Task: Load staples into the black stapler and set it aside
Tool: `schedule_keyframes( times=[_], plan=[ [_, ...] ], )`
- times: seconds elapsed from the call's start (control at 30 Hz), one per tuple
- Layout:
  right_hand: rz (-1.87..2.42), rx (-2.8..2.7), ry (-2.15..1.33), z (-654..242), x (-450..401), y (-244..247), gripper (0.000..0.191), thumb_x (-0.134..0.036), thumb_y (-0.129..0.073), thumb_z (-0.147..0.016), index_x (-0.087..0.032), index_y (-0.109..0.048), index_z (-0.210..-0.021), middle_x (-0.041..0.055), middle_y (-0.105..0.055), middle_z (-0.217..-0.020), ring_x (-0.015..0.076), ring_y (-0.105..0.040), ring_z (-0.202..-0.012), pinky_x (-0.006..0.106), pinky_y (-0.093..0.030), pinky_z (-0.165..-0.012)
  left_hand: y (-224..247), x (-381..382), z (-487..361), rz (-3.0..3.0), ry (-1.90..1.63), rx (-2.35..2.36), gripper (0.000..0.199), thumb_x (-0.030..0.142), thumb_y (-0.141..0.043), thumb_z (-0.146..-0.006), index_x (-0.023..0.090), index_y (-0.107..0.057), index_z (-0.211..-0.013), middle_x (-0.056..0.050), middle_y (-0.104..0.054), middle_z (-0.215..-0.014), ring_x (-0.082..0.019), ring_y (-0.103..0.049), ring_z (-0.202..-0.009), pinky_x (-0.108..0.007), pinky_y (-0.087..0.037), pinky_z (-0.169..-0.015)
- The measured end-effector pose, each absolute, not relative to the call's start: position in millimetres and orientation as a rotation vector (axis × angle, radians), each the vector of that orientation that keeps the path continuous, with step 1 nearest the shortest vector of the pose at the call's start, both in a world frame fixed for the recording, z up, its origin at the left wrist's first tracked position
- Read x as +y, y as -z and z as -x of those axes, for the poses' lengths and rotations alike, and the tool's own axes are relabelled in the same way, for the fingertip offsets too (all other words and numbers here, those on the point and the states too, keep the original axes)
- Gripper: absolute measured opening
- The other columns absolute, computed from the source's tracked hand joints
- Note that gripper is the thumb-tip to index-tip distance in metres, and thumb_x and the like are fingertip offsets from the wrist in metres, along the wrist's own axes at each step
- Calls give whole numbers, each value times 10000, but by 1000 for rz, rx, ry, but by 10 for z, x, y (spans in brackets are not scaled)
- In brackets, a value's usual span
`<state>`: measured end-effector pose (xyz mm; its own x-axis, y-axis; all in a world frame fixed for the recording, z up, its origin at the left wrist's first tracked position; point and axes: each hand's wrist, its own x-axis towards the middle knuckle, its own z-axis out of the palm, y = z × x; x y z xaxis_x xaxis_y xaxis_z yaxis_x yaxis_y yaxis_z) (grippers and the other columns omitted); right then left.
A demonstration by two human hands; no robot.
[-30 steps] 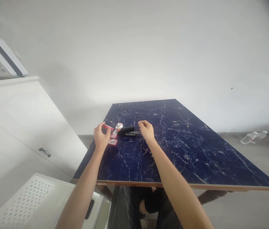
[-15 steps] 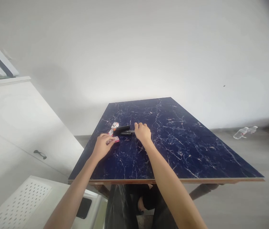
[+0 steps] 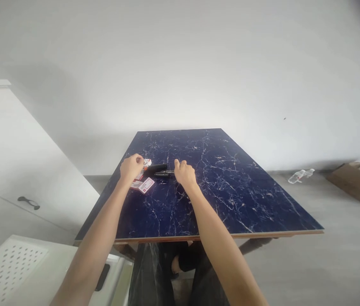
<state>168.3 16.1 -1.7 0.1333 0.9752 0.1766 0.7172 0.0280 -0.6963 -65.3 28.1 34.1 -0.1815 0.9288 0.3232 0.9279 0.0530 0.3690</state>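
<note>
while left hand (image 3: pixel 131 167) curls by small boxes (image 3: pixel 147 185), right hand (image 3: pixel 185 173) by black stapler (image 3: pixel 157 168), can't tell grips, blue marbled table (image 3: pixel 231 195) fronts white wall (image 3: pixel 180 76), cardboard box (image 3: pixel 348 182) on floor (image 3: pixel 320 246).

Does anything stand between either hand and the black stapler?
Nothing visible separates the right hand from the end of the black stapler. For the left hand, a partly hidden red-and-white box lies in between.
</note>
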Motion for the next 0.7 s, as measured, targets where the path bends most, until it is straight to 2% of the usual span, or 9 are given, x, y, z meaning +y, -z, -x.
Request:
schedule_keyframes(
  times=[0.1, 0.23, 0.33, 0.43, 0.57, 0.63, 0.7],
  plan=[
    [1603, -1893, -502, -1539, 132, 70, 571, -597, -267, -1012, -161, -633, -972, 215, -707, -986, 345, -675, -977, 415, -433, -865, -224, 201, 541, -2104, -722, 2285, 266, 366, -498, -916, 272, -734, -995, -74, -766, -950, -282, -697, -872, -340, -483, -746],
    [1457, -2050, -555, -1393, 78, 96, 581, -655, -256, -993, -189, -587, -890, 177, -706, -972, 313, -672, -937, 368, -435, -811, -129, 132, 466, -2211, -709, 2309, 323, 315, -440, -942, 219, -741, -1004, -121, -751, -1012, -277, -689, -930, -335, -479, -790],
    [1462, -2002, -624, -1416, 78, 74, 536, -621, -237, -1005, -214, -535, -825, 138, -692, -943, 292, -656, -923, 349, -426, -789, -132, 174, 516, -2154, -756, 2270, 305, 337, -466, -931, 247, -748, -1005, -92, -762, -1014, -273, -688, -942, -337, -480, -810],
    [1466, -1936, -665, -1484, 108, 61, 480, -606, -304, -993, -225, -493, -769, 97, -669, -890, 262, -635, -901, 333, -422, -785, -176, 206, 675, -2063, -843, 2197, 290, 390, -501, -918, 276, -745, -1023, -56, -772, -985, -256, -692, -942, -318, -482, -816],
    [1337, -1861, -873, -1554, 136, 63, 450, -642, -397, -942, -231, -505, -794, 34, -658, -828, 216, -618, -813, 309, -430, -747, -282, 174, 1027, -1841, -1030, 2302, 286, 408, -530, -892, 280, -729, -1053, -33, -774, -996, -253, -693, -982, -319, -481, -843],
    [1354, -1757, -884, -1569, 127, 39, 405, -611, -431, -928, -233, -521, -815, 10, -650, -784, 199, -603, -763, 297, -424, -716, -330, 143, 1192, -1717, -935, 2343, 338, 484, -565, -862, 271, -723, -1072, -47, -773, -1023, -279, -694, -986, -340, -485, -835],
    [1380, -1697, -723, -1558, 89, -9, 313, -524, -496, -905, -230, -522, -801, -5, -624, -741, 186, -575, -727, 288, -410, -695, -351, 115, 1294, -1688, -726, 2284, 458, 596, -613, -801, 266, -714, -1103, -65, -772, -1051, -295, -701, -970, -338, -488, -801]
  ],
)
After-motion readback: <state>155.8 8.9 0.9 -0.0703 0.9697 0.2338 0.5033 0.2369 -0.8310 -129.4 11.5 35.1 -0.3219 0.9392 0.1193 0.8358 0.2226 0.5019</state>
